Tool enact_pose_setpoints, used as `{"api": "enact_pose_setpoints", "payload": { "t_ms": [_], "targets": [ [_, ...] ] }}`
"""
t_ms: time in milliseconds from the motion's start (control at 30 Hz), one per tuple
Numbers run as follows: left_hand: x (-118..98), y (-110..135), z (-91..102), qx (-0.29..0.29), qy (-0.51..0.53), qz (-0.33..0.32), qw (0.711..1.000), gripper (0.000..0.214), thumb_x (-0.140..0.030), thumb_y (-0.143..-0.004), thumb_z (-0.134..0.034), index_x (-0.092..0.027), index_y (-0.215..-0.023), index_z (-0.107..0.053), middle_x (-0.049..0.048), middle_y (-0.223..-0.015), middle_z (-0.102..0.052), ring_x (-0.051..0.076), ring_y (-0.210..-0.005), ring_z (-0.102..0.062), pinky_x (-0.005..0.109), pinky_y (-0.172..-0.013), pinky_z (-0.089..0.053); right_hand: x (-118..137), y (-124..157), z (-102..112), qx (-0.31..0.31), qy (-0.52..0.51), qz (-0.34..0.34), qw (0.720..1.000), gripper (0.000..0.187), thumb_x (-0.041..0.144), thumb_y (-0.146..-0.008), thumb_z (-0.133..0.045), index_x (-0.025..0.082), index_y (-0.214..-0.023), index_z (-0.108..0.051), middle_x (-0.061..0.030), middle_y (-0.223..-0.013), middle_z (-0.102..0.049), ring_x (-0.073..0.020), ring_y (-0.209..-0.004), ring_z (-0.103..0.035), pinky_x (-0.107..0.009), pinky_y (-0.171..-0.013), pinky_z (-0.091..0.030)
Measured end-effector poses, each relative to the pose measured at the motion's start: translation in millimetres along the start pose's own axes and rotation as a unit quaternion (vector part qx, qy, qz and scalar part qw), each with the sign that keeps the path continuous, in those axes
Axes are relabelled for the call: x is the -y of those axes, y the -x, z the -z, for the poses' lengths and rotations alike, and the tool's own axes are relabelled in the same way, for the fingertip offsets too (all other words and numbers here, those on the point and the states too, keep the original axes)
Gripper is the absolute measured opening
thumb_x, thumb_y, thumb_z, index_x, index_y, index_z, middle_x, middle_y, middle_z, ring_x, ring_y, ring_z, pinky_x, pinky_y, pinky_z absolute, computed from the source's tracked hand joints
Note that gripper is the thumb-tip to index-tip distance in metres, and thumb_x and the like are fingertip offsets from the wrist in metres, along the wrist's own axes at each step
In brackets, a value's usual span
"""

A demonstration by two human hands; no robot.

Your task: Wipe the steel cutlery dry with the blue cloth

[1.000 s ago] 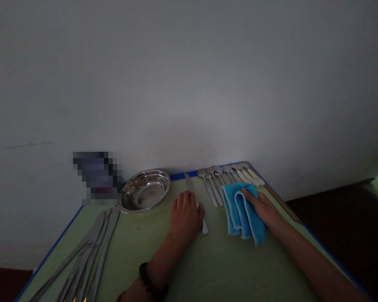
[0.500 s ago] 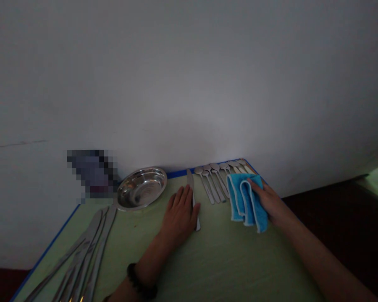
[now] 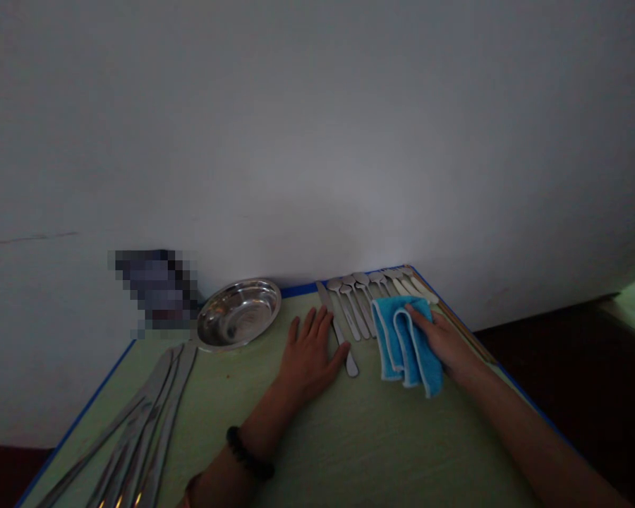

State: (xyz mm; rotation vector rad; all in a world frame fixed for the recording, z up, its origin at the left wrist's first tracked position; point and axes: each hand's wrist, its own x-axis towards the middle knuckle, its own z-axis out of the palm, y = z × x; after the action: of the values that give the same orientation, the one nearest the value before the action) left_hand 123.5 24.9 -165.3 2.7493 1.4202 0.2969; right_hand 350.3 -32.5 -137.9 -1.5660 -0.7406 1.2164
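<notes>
My left hand (image 3: 310, 353) lies on the green tabletop with its fingers spread, its thumb against a table knife (image 3: 339, 331). That knife slants beside a row of spoons (image 3: 352, 310), handles toward me. Gripped in my right hand (image 3: 447, 346) is a folded blue cloth (image 3: 410, 349) with white edging, held above the table. The cloth hides part of the cutlery behind it. Several forks (image 3: 396, 282) and white-handled pieces lie at the far right end of the row.
A shiny steel bowl (image 3: 239, 317) stands at the back left near the wall (image 3: 317, 141). Several more knives (image 3: 137, 430) lie in a bunch at the left. Behind them leans a blurred-out dark object (image 3: 156, 289). Wooden chopsticks (image 3: 468, 335) run along the right blue edge.
The knife's handle end has swung to the right, nearer the spoons, with my left hand shifting slightly right. My right hand and the cloth have moved a little left.
</notes>
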Motion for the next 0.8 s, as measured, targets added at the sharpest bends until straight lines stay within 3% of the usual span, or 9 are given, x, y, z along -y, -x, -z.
{"api": "enact_pose_setpoints", "payload": {
  "t_ms": [433,567,633,700,800],
  "targets": [
    [0,1,0.5,0.001,0.044,0.002,0.999,0.065,-0.054,-0.09,-0.03,-0.014,-0.14,-0.026,0.0118,-0.148,-0.028,0.027,-0.137,-0.016,0.051,-0.111,-0.011,-3,3,-9,0.01,0.006,-0.006,1.0,0.033,0.054,-0.072,-0.059,0.021,-0.071,-0.061,0.001,-0.057,-0.064,-0.0171,-0.056,-0.063,-0.029,-0.057,-0.052],
    [0,4,5.8,0.01,0.091,0.027,0.995,0.058,-0.041,-0.093,-0.031,-0.008,-0.139,-0.023,0.0182,-0.146,-0.029,0.026,-0.137,-0.019,0.049,-0.111,-0.015,0,4,-26,0.032,-0.032,-0.02,0.999,0.03,0.051,-0.074,-0.058,0.021,-0.074,-0.061,-0.0012,-0.065,-0.068,-0.0184,-0.06,-0.065,-0.031,-0.062,-0.053],
    [5,9,18.2,0.027,0.106,0.034,0.993,0.052,-0.032,-0.091,-0.035,-0.006,-0.136,-0.029,0.0197,-0.143,-0.034,0.026,-0.134,-0.028,0.046,-0.109,-0.023,4,4,-39,0.049,-0.044,-0.027,0.997,0.03,0.05,-0.074,-0.058,0.021,-0.078,-0.061,-0.003,-0.069,-0.069,-0.0196,-0.062,-0.066,-0.032,-0.063,-0.054],
    [16,16,42.3,0.06,0.127,0.023,0.99,0.044,-0.028,-0.087,-0.042,-0.011,-0.128,-0.042,0.016,-0.136,-0.046,0.024,-0.125,-0.043,0.039,-0.103,-0.035,14,4,-52,0.058,-0.046,-0.032,0.997,0.03,0.05,-0.074,-0.058,0.021,-0.082,-0.061,-0.0046,-0.072,-0.07,-0.0208,-0.064,-0.067,-0.034,-0.062,-0.054],
    [48,31,96.4,0.136,0.168,-0.013,0.976,0.024,-0.034,-0.087,-0.043,-0.02,-0.095,-0.062,0.0018,-0.094,-0.07,0.015,-0.086,-0.065,0.024,-0.078,-0.05,35,3,-74,0.063,-0.045,-0.026,0.997,0.03,0.049,-0.073,-0.059,0.021,-0.084,-0.06,-0.0062,-0.074,-0.071,-0.0219,-0.065,-0.067,-0.035,-0.059,-0.054]
  ]
}}
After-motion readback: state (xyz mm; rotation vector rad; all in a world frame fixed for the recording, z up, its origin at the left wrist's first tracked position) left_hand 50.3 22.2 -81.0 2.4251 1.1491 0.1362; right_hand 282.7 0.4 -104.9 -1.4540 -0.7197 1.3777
